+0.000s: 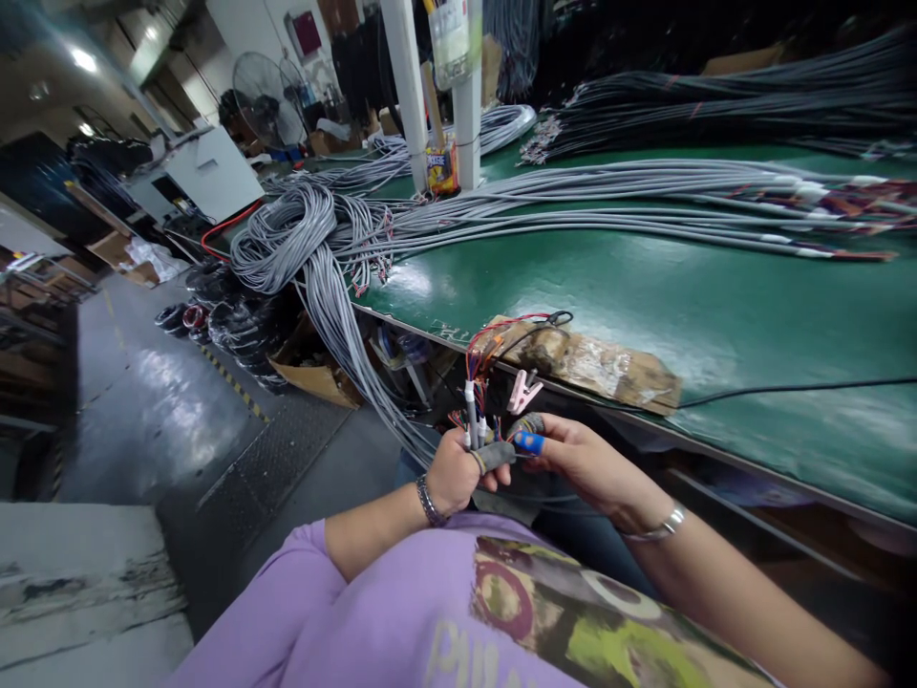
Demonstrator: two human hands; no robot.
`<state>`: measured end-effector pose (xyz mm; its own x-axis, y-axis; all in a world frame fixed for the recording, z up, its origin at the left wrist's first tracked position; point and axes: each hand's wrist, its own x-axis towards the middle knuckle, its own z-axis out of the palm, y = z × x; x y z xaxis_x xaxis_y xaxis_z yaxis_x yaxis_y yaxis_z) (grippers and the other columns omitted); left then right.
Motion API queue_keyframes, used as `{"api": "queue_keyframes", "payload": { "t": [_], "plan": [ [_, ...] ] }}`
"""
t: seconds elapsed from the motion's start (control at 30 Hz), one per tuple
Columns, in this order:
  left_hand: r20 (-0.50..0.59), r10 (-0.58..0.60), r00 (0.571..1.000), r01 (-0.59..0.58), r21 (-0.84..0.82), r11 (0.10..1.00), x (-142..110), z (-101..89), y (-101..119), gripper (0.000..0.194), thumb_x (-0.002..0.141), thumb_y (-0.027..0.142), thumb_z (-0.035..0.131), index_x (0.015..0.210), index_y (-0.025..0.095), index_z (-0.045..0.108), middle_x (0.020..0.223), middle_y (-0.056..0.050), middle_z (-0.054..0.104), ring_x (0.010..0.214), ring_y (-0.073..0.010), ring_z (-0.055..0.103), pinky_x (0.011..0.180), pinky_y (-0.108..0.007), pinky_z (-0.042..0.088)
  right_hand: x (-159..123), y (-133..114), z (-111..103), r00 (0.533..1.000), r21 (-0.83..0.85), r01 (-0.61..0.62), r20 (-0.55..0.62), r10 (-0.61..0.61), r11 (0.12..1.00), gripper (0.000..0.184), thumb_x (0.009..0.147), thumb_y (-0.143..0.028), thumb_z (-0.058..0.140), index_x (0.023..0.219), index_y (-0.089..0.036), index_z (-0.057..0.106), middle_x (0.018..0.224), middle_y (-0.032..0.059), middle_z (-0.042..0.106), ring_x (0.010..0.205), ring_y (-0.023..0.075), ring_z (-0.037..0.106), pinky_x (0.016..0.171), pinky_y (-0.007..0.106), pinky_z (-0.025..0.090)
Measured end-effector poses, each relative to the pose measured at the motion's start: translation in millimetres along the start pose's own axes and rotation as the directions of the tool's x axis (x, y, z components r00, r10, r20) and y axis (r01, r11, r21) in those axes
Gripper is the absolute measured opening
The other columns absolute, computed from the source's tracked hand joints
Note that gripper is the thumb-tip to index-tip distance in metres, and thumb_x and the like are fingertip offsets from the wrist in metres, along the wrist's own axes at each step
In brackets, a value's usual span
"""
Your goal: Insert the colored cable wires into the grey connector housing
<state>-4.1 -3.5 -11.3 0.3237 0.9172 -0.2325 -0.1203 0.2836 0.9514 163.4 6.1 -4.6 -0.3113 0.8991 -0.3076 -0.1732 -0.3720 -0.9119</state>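
Observation:
In front of my purple shirt, my left hand [458,475] is wrapped round several grey cables [471,416]. White sleeves ring their upper ends, and thin coloured wires [477,365] fan out above. A grey finger cover is on the left thumb. My right hand [573,449] pinches close beside it, with a blue cover on one finger and a grey one on another. A thin wire [526,456] seems to run between its fingertips, partly hidden. Just above stands a pink clip [523,392] at the bench edge.
A taped cardboard-and-wood strip [594,365] lies along the edge of the green bench [752,315]. Long grey cables [573,186] stretch across the bench, and a coil [287,234] hangs over its left end. Black cables [716,105] lie behind. An open carton [315,368] sits below.

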Motion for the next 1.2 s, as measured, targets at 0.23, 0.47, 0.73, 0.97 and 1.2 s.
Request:
{"api": "queue_keyframes", "payload": {
  "t": [0.23, 0.47, 0.73, 0.97, 1.2],
  "plan": [
    [-0.038, -0.017, 0.999, 0.012, -0.13, 0.991, 2, -2.9, -2, 0.047, 0.064, 0.055, 0.075, 0.059, 0.013, 0.053, 0.047, 0.0, 0.057, 0.034, -0.0059, 0.044, 0.035, -0.018, 0.03, 0, 1, 9, 0.999, 0.13, -0.047, 0.011, 0.046, 0.99, 0.04, 0.056, -0.049, 0.084, 0.074, -0.017, 0.067, 0.066, -0.0005, 0.06, 0.059, 0.0113, 0.053, 0.059, 0.026, 0.044],
    [-0.016, -0.071, 0.997, 0.068, -0.132, 0.989, 4, -6.3, -5, 0.048, 0.061, 0.056, 0.076, 0.065, 0.012, 0.057, 0.046, -0.001, 0.057, 0.034, -0.0063, 0.043, 0.034, -0.018, 0.029, 3, -3, 14, 0.997, 0.067, -0.031, 0.078, 0.026, 0.997, 0.038, 0.068, -0.053, 0.075, 0.076, -0.018, 0.061, 0.066, 0.0025, 0.065, 0.061, 0.0163, 0.06, 0.058, 0.028, 0.044],
    [0.031, -0.065, 0.997, 0.068, -0.101, 0.993, 4, -7.6, -10, 0.044, 0.062, 0.051, 0.077, 0.058, 0.012, 0.056, 0.048, -0.001, 0.058, 0.035, -0.0063, 0.045, 0.034, -0.018, 0.03, 5, -6, 16, 0.998, -0.075, 0.006, 0.07, -0.001, 0.997, 0.034, 0.065, -0.049, 0.077, 0.072, -0.02, 0.061, 0.062, 0.0009, 0.067, 0.056, 0.0157, 0.059, 0.058, 0.029, 0.042],
    [0.031, -0.078, 0.996, 0.078, 0.006, 0.997, 3, -6.9, -7, 0.05, 0.064, 0.059, 0.073, 0.058, 0.012, 0.057, 0.049, -0.002, 0.057, 0.036, -0.0059, 0.044, 0.036, -0.019, 0.031, 6, -2, 11, 1.0, -0.098, -0.01, 0.001, 0.01, 0.995, 0.041, 0.058, -0.053, 0.079, 0.071, -0.018, 0.061, 0.063, 0.0002, 0.065, 0.057, 0.0132, 0.053, 0.056, 0.027, 0.038],
    [0.06, -0.073, 0.996, 0.067, 0.093, 0.993, -1, -5.1, 0, 0.049, 0.064, 0.058, 0.073, 0.056, 0.012, 0.058, 0.046, -0.002, 0.056, 0.036, -0.0064, 0.043, 0.038, -0.02, 0.031, 7, 0, 1, 0.99, -0.183, 0.026, 0.144, 0.001, 0.983, 0.04, 0.065, -0.056, 0.076, 0.069, -0.019, 0.06, 0.063, 0.0015, 0.064, 0.059, 0.0141, 0.051, 0.058, 0.027, 0.037]
  ]
}}
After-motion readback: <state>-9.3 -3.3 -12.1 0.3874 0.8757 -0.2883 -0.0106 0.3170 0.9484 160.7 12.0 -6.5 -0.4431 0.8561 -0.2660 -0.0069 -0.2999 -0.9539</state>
